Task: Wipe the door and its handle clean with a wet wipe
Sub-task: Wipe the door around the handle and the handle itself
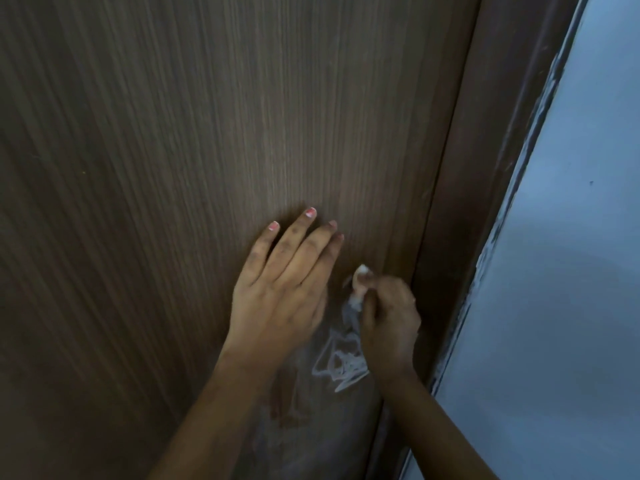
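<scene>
A dark brown wood-grain door [173,150] fills most of the head view. My left hand [284,289] lies flat on it with fingers spread, holding nothing. Just to its right my right hand [389,317] is shut on a small white wet wipe [362,273], pressing it against the door near the door's right edge. The right hand is blurred. White scribbled marks [341,365] and pale smears [277,427] show on the door below the hands. No handle is in view.
The brown door frame [485,168] runs down the right of the door. Beyond it is a pale blue wall [571,271] with chipped paint along the frame's edge.
</scene>
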A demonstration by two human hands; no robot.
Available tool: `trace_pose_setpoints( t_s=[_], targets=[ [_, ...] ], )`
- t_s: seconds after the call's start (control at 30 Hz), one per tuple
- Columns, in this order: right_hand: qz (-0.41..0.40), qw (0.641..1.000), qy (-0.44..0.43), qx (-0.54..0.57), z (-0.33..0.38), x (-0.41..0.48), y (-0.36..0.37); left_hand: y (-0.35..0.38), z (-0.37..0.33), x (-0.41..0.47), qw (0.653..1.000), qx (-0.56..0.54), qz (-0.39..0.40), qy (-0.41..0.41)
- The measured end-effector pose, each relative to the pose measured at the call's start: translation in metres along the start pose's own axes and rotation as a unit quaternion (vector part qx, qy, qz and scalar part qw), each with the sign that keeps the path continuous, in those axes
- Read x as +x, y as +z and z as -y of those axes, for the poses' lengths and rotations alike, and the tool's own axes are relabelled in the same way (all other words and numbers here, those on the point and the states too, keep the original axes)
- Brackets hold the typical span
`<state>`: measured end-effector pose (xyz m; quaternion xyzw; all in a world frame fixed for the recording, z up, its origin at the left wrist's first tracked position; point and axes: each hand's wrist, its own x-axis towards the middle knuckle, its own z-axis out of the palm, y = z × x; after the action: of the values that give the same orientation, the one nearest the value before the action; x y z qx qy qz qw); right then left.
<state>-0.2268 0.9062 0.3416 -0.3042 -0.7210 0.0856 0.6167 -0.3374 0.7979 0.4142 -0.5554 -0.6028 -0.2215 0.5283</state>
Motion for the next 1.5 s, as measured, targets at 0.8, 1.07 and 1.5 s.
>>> trace_pose_setpoints(
  t_s=[0.8, 1.07, 1.5],
  targets=[
    [-0.005, 0.992, -0.115, 0.043, 0.011, 0.016, -0.001, 0.003, 0.003, -0.015, 0.993, 0.116, -0.008, -0.012],
    [0.043, 0.999, 0.017, 0.014, -0.022, -0.008, -0.007, 0.006, 0.002, -0.014, 0.994, 0.105, -0.004, -0.010],
    [0.139, 0.989, -0.006, -0.055, -0.028, -0.031, -0.009, 0.009, 0.000, -0.023, 0.994, 0.112, 0.006, 0.003]
  ],
)
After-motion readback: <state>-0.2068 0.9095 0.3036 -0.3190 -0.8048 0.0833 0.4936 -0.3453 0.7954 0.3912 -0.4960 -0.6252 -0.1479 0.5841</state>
